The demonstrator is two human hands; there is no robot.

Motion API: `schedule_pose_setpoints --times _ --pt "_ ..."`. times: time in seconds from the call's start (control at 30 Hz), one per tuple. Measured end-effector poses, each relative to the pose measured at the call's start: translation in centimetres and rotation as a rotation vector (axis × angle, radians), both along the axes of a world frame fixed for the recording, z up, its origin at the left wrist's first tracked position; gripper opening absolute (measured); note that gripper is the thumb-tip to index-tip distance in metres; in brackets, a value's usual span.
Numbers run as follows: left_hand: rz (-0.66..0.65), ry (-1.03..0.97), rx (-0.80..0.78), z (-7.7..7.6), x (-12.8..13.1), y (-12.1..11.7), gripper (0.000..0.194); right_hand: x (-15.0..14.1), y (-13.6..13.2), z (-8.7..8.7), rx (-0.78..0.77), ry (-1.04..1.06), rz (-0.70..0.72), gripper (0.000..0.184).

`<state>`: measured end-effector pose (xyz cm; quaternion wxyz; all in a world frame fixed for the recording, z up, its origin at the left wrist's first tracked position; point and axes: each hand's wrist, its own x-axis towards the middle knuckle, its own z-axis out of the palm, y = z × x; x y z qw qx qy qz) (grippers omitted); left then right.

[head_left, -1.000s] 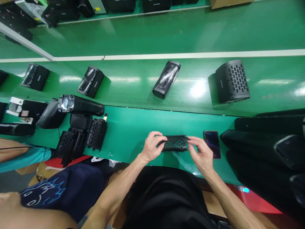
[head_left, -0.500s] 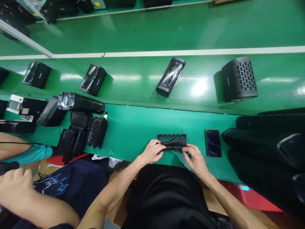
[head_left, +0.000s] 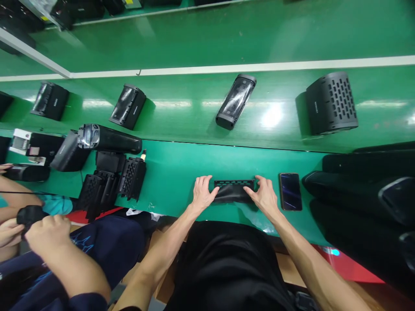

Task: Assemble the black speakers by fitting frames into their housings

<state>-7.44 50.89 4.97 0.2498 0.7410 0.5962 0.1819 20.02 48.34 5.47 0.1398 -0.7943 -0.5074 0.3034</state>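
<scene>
A black slotted panel (head_left: 234,182) lies on the green bench in front of me, with a dark, soft-looking sheet (head_left: 231,194) spread over its near part. My left hand (head_left: 203,193) is at the left end, its thumb pressing on the sheet and its forefinger by the panel's far corner. At the right end, my right hand (head_left: 265,196) has the same hold, thumb on the sheet and forefinger at the corner. Only a row of slots shows along the far edge. Clear film seems to lie on the bench just below the panel.
A phone (head_left: 290,191) lies right of my right hand, beside large dark cases (head_left: 353,194). Black speaker-like units (head_left: 236,101) stand on the strip beyond. Slotted black parts (head_left: 132,179) are piled at left, near a co-worker's hand (head_left: 50,235) with a dark item.
Both hands have moved outward to the panel's ends. The sheet, bunched and folded before, now lies flatter and wider. The co-worker's hands have shifted, and a dark item now shows in them.
</scene>
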Motion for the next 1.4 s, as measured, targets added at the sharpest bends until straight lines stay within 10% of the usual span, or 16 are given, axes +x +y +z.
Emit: schedule_pose_setpoints --times 0.37,0.67,1.4 --pt "0.021 -0.286 -0.302 1.1 1.0 1.0 0.005 0.5 0.0 -0.4 0.041 0.223 -0.100 0.039" --pt "0.235 -0.911 -0.872 3.3 1.6 1.4 0.053 1.1 0.4 2.4 -0.042 0.725 -0.325 0.055" --pt "0.484 -1.019 -0.924 6.6 2.5 0.9 0.045 1.0 -0.7 6.5 -0.133 0.999 -0.562 0.055"
